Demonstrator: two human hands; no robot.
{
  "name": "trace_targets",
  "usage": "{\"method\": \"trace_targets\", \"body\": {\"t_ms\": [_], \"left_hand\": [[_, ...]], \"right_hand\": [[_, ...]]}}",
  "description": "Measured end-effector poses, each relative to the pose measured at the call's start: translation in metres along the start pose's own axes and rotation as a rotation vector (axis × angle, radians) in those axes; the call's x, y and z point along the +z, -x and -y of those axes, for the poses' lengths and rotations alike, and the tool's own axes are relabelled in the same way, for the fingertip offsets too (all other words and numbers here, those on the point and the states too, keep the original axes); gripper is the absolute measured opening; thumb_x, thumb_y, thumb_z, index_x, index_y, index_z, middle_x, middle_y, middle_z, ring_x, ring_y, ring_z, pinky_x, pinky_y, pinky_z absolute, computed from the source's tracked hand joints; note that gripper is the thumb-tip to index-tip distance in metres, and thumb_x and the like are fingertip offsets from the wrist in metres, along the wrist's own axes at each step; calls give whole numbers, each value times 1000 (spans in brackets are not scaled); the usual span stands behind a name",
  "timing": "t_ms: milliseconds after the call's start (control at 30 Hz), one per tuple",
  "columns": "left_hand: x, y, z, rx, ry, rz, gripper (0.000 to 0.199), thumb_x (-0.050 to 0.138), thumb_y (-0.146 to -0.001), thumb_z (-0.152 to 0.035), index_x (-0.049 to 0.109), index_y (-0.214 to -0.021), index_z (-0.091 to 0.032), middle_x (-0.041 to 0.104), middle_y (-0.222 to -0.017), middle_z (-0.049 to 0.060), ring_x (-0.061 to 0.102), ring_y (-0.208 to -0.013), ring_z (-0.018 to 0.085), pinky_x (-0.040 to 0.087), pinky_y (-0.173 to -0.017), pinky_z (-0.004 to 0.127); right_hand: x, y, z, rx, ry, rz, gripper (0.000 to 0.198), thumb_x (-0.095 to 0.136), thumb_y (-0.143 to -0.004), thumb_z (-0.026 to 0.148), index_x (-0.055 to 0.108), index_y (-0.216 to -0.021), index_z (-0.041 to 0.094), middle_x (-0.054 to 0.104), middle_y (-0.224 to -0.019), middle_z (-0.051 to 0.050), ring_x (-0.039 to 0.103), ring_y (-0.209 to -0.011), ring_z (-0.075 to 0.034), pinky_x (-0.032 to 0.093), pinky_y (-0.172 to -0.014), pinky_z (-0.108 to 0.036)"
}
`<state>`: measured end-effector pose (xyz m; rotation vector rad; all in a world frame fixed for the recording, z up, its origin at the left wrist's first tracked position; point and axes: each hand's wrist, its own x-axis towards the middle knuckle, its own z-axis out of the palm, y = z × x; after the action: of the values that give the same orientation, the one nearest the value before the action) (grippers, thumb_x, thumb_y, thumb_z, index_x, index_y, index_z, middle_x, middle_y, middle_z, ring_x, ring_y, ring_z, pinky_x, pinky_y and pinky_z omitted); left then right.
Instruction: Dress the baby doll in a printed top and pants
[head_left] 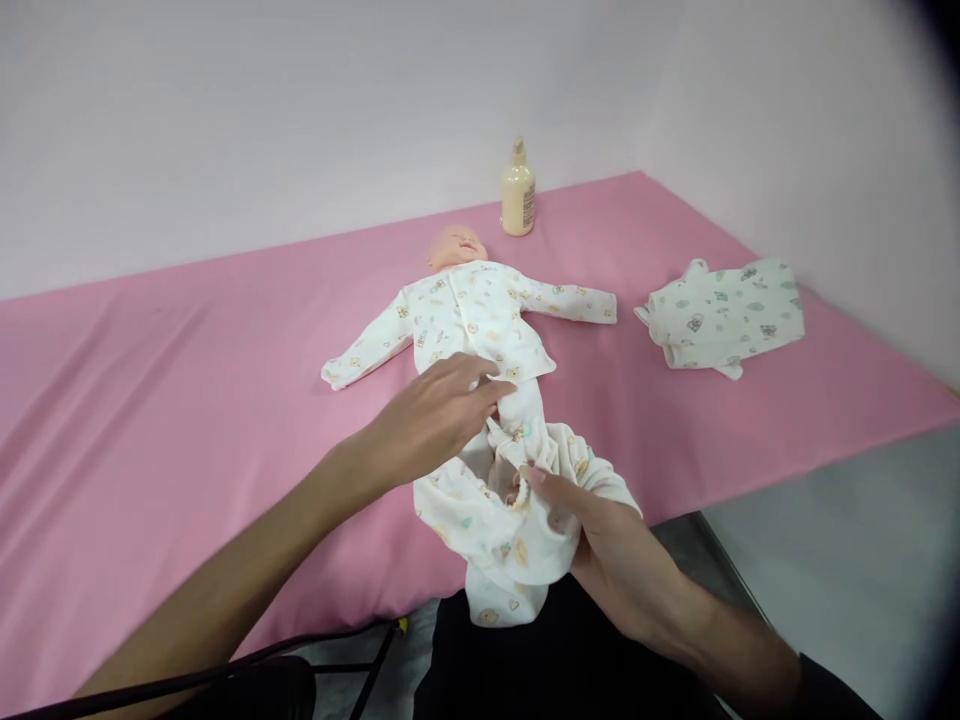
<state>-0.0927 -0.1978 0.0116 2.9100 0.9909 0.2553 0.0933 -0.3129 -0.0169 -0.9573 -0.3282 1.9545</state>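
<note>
A baby doll [459, 245] lies face up, dressed in a white long-sleeved baby shirt [480, 310] with small printed figures. Below its hem, white baby trousers [495, 545] in a similar print are bunched over the near edge of the table, their opening facing up. My right hand [619, 555] grips the edge of this opening, thumb on top and fingers beneath the cloth. Close to the shirt's hem, my left hand [442, 415] has its fingers bent together; whatever they pinch is hidden. White cloth covers the doll's lower body.
A pink cloth [187, 420] covers the table. Behind the doll's head stands a cream pump bottle [518, 200]. Folded white printed baby clothes [727, 312] lie to the right. A pale wall [300, 110] runs along the back.
</note>
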Motion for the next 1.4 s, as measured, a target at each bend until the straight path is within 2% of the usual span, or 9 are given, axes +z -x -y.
{"method": "trace_targets", "body": {"t_ms": [67, 167, 333, 400, 600, 833, 1067, 1233, 1400], "left_hand": [[8, -11, -1, 134, -60, 44, 39, 46, -93, -9, 58, -128, -21, 55, -136, 11, 49, -130, 25, 45, -104, 43], [11, -26, -3, 231, -93, 145, 50, 51, -86, -2, 60, -130, -25, 50, -145, 9, 42, -139, 26, 40, -110, 43], [4, -46, -5, 210, -85, 457, 61, 59, -82, -9, 56, -137, -36, 31, -160, 4, 24, -151, 33, 31, -117, 50], [7, -53, -8, 199, -112, 502, 59, 60, -82, -10, 58, -135, -36, 30, -161, 4, 19, -152, 34, 27, -119, 52], [22, -61, -11, 239, -187, 378, 50, 62, -79, -10, 63, -127, -24, 44, -150, 10, 25, -150, 33, 19, -123, 50], [13, -60, -1, 269, 25, 153, 34, 55, -89, -20, 58, -122, -17, 54, -136, 11, 45, -134, 25, 35, -114, 42], [1, -57, 8, 183, 248, 90, 37, 59, -89, -33, 54, -125, -25, 58, -132, 6, 52, -126, 21, 39, -110, 42], [12, -50, 7, 217, 184, 73, 45, 60, -84, -17, 52, -128, -23, 53, -140, 7, 47, -133, 23, 36, -114, 44], [25, -49, 6, 244, 85, 34, 39, 57, -85, -15, 53, -124, -20, 53, -140, 9, 44, -137, 25, 35, -115, 45]], "right_hand": [[3, 2, -4, -16, -15, 13, 36, 76, -82, 31, 71, -117, 21, 73, -102, -5, 68, -90, -19, 53, -81, -30], [10, 5, -6, -46, -46, 51, 44, 77, -81, 26, 68, -123, 22, 73, -105, -6, 69, -95, -20, 53, -85, -33], [16, 11, -9, 21, -69, 93, 47, 77, -80, 24, 66, -125, 21, 73, -106, -7, 69, -97, -21, 53, -88, -33], [16, 13, -10, 21, -88, 92, 43, 76, -82, 25, 67, -123, 22, 72, -110, -5, 68, -101, -20, 52, -92, -34], [13, 17, -20, -39, -10, 96, 31, 77, -82, 34, 71, -110, 22, 71, -111, -5, 66, -104, -21, 51, -96, -37], [-11, 18, -40, -173, 271, 62, 32, 71, -88, 39, 69, -116, 24, 72, -112, -6, 66, -104, -20, 49, -100, -37], [-23, 8, -31, -123, -123, -41, 29, 71, -86, 35, 71, -112, 23, 72, -111, -6, 67, -100, -23, 52, -91, -37], [-31, 0, -10, -114, -227, -104, 19, 68, -86, 32, 74, -99, 19, 74, -98, -5, 68, -92, -23, 54, -85, -37], [-40, 7, -2, -153, -281, -184, 23, 65, -87, 32, 73, -105, 19, 73, -96, -4, 67, -88, -22, 53, -86, -37]]}}
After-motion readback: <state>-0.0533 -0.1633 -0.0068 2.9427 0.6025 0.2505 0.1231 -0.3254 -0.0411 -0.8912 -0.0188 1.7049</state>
